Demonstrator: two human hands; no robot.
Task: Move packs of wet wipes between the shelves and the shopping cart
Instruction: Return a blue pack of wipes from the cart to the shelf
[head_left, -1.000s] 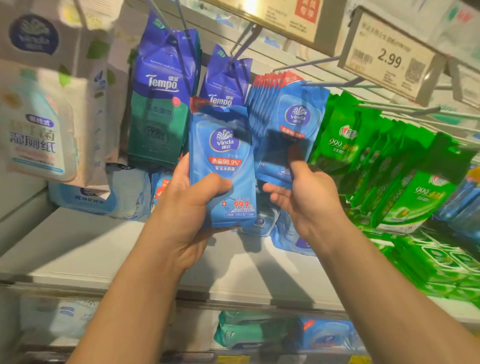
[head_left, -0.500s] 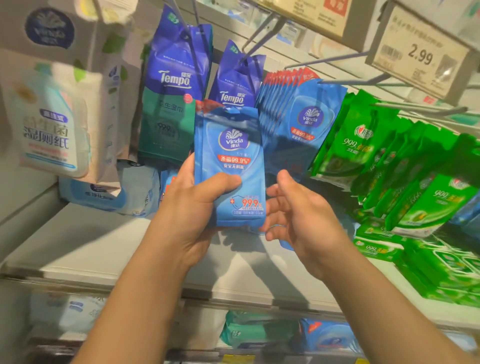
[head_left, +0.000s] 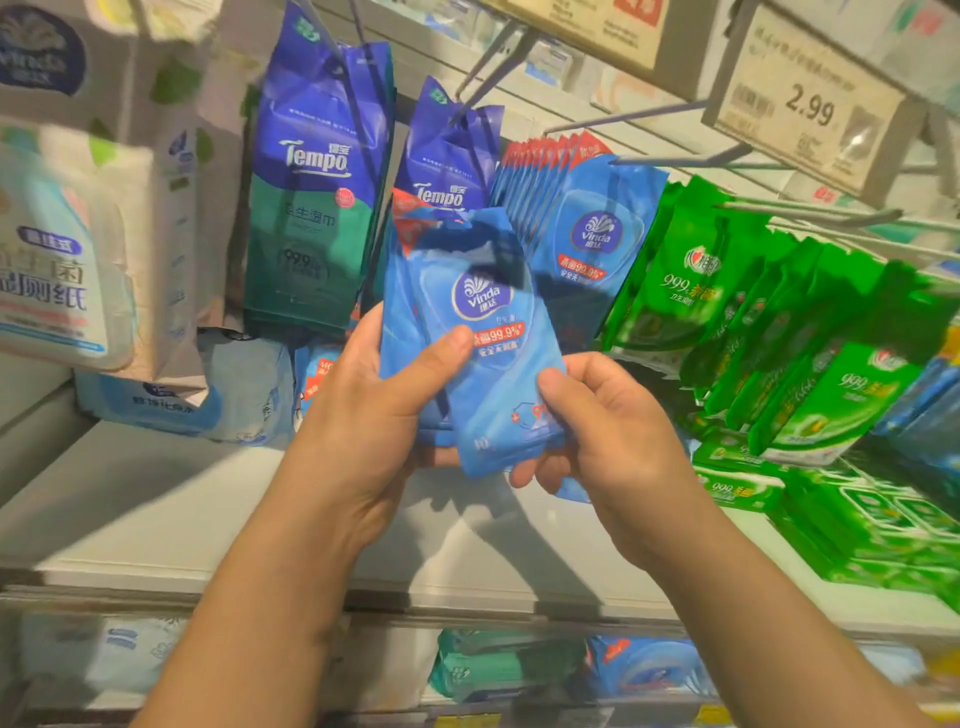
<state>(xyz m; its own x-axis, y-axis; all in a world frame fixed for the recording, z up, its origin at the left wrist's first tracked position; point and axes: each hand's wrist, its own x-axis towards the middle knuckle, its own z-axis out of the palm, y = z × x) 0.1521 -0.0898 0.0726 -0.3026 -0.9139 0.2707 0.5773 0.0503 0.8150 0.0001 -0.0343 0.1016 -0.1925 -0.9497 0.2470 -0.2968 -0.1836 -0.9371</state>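
**Both hands on blue Vinda wipes packs at shelf**

Left hand (head_left: 363, 415) grips a small stack of blue Vinda packs (head_left: 483, 338), thumb curled across the front of the top one, fingers behind. Right hand (head_left: 608, 436) pinches the lower right corner of the front pack, thumb on its face, fingers curled underneath. Front pack sits tilted, top leaning to 11 o'clock; how many packs are behind it cannot be told. The stack is held up in front of the display, centre frame, above the white shelf (head_left: 156, 509).

At 1 o'clock of the hands, a row of the same blue Vinda packs (head_left: 587, 234) hangs on a peg hook. At 3 o'clock, green 999 packs (head_left: 691, 291) hang on hooks, more green packs (head_left: 883, 519) stacked on the shelf below them. At 11 and 12 o'clock, two purple-green Tempo packs (head_left: 317, 197) hang. At 9 o'clock, white toilet wipes packs (head_left: 57, 260), another pale blue pack (head_left: 197, 400) lying beneath. Price tag (head_left: 810, 104) reading 2.99 at 2 o'clock. Lower shelf holds blurred packs (head_left: 509, 665)
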